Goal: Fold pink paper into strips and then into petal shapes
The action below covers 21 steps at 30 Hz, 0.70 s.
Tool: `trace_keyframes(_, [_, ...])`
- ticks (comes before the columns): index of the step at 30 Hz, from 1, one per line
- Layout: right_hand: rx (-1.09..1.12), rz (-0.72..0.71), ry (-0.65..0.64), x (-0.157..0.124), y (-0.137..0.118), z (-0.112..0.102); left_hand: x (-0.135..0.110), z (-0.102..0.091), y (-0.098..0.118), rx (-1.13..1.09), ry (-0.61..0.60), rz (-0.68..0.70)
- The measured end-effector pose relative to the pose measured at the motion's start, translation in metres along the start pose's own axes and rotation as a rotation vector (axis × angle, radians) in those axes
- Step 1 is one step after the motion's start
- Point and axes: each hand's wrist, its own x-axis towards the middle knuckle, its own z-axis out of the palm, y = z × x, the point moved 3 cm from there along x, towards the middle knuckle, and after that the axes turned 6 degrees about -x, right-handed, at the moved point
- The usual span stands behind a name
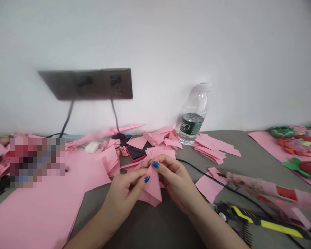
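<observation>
My left hand [123, 193] and my right hand [175, 180] meet above the grey tabletop [155, 228], their fingertips pinching a folded piece of pink paper [152, 186] between them. Its pointed lower end hangs below my fingers, and its upper part hides behind them. Just beyond my hands lies a black-and-red smartphone [136, 154], partly covered by loose pink paper pieces [158, 136]. A large pink sheet [31, 218] lies to the left of my left hand.
A water bottle [194, 116] stands against the wall beside cut pink strips [209, 148]. To the right lie a corded glue gun [264, 185], yellow-handled pliers [266, 221] and paper flowers [298, 145]. Cables run down from a wall socket panel [85, 84]. A pixelated patch [36, 162] hides the left side.
</observation>
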Motion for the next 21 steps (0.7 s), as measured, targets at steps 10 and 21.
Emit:
trace_keyframes(10, [0.004,-0.026,0.024,-0.0017,-0.0035,-0.0003,0.0014,0.0031,0.0022,0.002,-0.040,0.009])
trace_keyframes(21, [-0.095,-0.065,0.054,-0.0025,-0.0037,-0.0022,-0.0010,0.0043,0.0016,-0.092,-0.085,-0.051])
